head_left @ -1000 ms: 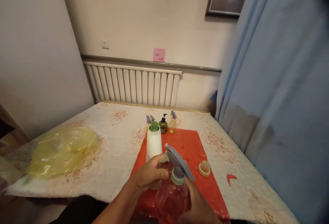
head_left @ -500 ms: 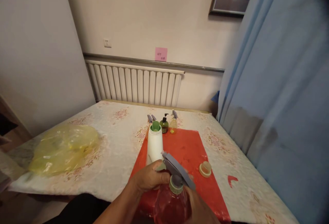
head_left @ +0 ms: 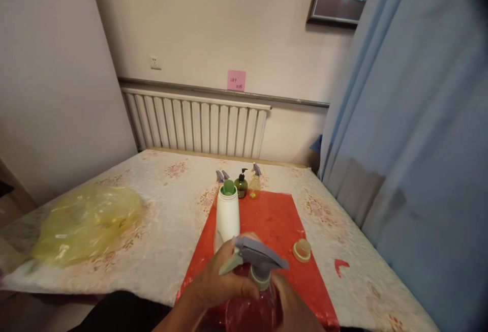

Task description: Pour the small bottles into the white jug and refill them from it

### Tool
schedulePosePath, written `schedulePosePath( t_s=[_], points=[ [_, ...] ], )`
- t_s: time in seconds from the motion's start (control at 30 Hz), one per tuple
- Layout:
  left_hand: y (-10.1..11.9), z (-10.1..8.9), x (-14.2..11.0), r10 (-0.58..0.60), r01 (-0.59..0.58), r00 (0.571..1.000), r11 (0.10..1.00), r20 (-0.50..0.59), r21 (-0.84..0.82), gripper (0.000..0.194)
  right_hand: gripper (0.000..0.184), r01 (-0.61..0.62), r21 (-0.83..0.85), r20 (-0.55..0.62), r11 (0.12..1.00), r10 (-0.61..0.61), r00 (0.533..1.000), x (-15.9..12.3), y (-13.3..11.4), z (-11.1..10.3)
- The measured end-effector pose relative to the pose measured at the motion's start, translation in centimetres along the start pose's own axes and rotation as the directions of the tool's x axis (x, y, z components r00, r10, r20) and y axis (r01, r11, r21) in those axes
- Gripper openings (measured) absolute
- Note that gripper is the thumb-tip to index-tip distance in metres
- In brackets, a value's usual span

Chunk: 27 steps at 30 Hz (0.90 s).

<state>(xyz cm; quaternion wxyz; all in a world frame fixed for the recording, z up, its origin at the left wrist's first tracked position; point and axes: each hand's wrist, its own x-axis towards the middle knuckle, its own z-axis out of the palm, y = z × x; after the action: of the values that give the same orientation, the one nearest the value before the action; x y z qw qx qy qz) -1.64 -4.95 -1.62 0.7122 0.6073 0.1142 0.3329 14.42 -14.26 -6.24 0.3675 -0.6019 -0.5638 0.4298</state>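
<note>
Low in the head view is a clear spray bottle (head_left: 249,314) with a grey trigger head and a pale collar, the red mat showing through it or its contents looking red. My left hand (head_left: 219,283) is closed on it, thumb across the neck just below the collar. Against its right side, my right hand (head_left: 293,304) is wrapped round the body, its fingertips partly hidden. The trigger points left. Just beyond my hands stands a white bottle (head_left: 227,217) with a green scoop or spout (head_left: 229,187) in its open mouth.
A red mat (head_left: 270,220) lies on a flowered tablecloth (head_left: 163,230). A green pump bottle (head_left: 241,187) and another clear spray bottle (head_left: 254,185) stand behind. A translucent cap (head_left: 302,249) rests at right, near a red scrap (head_left: 341,266). A yellow plastic bag (head_left: 91,222) lies left.
The spray head has turned so its trigger points more to the left. My left hand has shifted from beside the trigger to the bottle's neck. The view has moved slightly.
</note>
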Motion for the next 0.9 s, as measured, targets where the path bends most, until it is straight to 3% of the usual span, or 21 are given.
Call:
schedulePosePath(
  t_s=[0.1, 0.2, 0.27, 0.33, 0.47, 0.6, 0.77, 0.9],
  points=[
    [0.8, -0.1, -0.4, -0.002, -0.007, 0.996, 0.994, 0.084, 0.107, 0.047, 0.094, -0.063, -0.061, -0.024, 0.996, 0.062, 0.998, -0.1, -0.4, -0.1],
    [1.4, -0.8, -1.0, -0.022, -0.02, 0.977, 0.981, 0.212, 0.194, 0.034, 0.092, -0.022, -0.024, -0.008, 0.999, 0.021, 1.0, -0.1, -0.2, -0.1],
    [1.4, -1.3, -1.4, -0.053, -0.003, 0.969, 0.974, 0.241, 0.227, 0.03, 0.089, -0.008, -0.006, -0.003, 1.0, 0.008, 1.0, 0.0, 0.2, -0.1],
    [1.3, -1.3, -1.6, -0.057, 0.009, 0.977, 0.974, 0.204, 0.225, 0.028, 0.086, -0.022, -0.01, -0.014, 1.0, 0.022, 1.0, 0.2, 0.7, 0.1],
    [0.9, -0.1, -1.4, -0.022, 0.019, 1.0, 0.986, 0.014, 0.164, 0.033, 0.09, 0.006, 0.01, 0.019, 1.0, -0.006, 1.0, 1.1, 0.8, 0.4],
    [1.1, 1.3, -1.0, -0.093, 0.099, 0.983, 0.995, -0.156, 0.031, 0.047, 0.088, 0.087, 0.05, 0.08, 0.995, -0.09, 0.993, 1.5, 0.2, 0.5],
    [2.1, 0.3, -1.3, -0.106, 0.105, 0.991, 0.994, 0.076, 0.023, 0.026, 0.095, 0.083, 0.01, -0.001, 0.997, -0.083, 0.997, 1.1, 1.4, 0.5],
    [1.9, -0.6, -1.3, -0.15, 0.153, 0.983, 0.988, 0.102, -0.027, 0.025, 0.093, 0.11, -0.015, 0.005, 0.994, -0.11, 0.994, 1.1, 1.8, 0.6]
  ],
)
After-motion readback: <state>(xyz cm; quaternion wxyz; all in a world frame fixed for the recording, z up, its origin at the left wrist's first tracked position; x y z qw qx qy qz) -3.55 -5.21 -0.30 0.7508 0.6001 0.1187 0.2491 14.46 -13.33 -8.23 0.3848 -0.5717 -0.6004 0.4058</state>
